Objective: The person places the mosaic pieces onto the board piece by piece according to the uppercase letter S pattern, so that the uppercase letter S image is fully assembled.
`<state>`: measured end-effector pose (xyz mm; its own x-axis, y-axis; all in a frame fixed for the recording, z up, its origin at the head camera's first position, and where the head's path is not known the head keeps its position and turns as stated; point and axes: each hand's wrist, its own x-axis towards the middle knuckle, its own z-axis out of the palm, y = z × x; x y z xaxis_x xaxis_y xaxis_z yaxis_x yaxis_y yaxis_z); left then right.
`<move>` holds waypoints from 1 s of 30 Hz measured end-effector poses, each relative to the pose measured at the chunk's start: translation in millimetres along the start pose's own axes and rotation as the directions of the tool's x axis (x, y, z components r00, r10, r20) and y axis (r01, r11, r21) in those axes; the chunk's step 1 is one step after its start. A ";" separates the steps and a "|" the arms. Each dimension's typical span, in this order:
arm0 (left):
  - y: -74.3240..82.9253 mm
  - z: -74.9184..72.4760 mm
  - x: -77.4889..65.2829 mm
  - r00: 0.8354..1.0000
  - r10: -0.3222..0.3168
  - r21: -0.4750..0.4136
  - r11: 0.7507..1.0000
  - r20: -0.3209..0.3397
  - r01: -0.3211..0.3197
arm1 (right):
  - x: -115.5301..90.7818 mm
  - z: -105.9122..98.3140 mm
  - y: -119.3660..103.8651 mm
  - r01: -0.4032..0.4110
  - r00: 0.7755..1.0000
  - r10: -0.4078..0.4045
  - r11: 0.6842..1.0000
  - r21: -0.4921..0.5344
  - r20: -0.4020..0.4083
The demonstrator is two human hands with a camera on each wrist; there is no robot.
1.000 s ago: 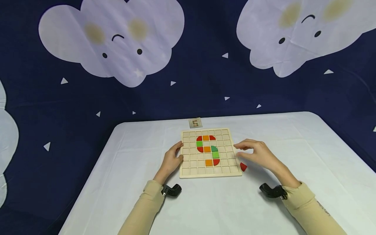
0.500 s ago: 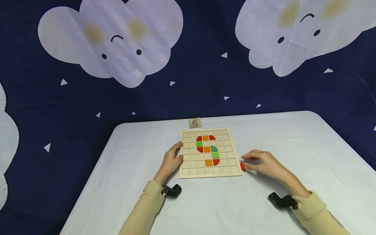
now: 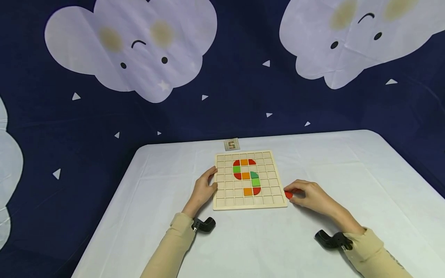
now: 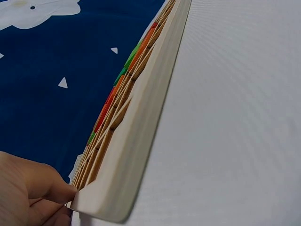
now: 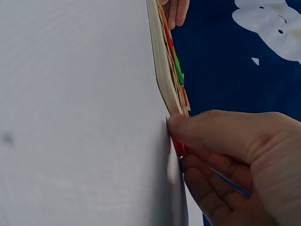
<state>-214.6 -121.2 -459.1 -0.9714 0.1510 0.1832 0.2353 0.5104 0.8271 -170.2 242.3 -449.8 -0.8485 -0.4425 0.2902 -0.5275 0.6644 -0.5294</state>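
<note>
A square wooden grid board (image 3: pixel 229 194) lies on the table, with red, orange and green tiles set in an S shape, seen in the head view. At its left edge my left hand (image 3: pixel 202 190) grips the rim between thumb and fingers; the left wrist view shows the fingers (image 4: pixel 49 186) at the board's corner. Just off the board's lower right edge, my right hand (image 3: pixel 313 196) pinches a red rounded tile (image 3: pixel 288 194). In the right wrist view the thumb (image 5: pixel 211 131) and fingers cover much of that red tile (image 5: pixel 177 147).
Behind the board lies a small card (image 3: pixel 231 144) printed with an S pattern on a grid. A white cloth covers the table (image 3: pixel 264 243). A dark blue backdrop with clouds (image 3: pixel 243 104) stands behind the far edge.
My right hand has moved down and outward from the board's right edge to the red tile, and its fingers have closed on it. The left hand stays at the left edge.
</note>
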 end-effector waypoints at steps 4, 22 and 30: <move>0.6 -0.7 -0.1 1.000 -0.003 0.003 1.000 -0.003 0.003 | 0.3 -0.5 1.2 0.007 1.000 -0.007 1.000 -0.013 -0.009; 0.4 -0.7 -0.9 1.000 0.010 0.002 1.000 -0.001 -0.010 | 11.5 -14.8 -4.4 0.032 0.993 -0.031 1.000 0.000 -0.117; 1.4 -0.6 -1.6 1.000 0.023 -0.002 1.000 -0.002 -0.023 | 44.3 -6.4 -31.3 0.093 0.992 -0.087 0.994 0.059 -0.092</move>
<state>-212.7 -121.2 -457.9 -0.9659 0.1610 0.2030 0.2573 0.5049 0.8239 -191.5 205.7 -415.3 -0.7995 -0.4414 0.4073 -0.6006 0.5841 -0.5460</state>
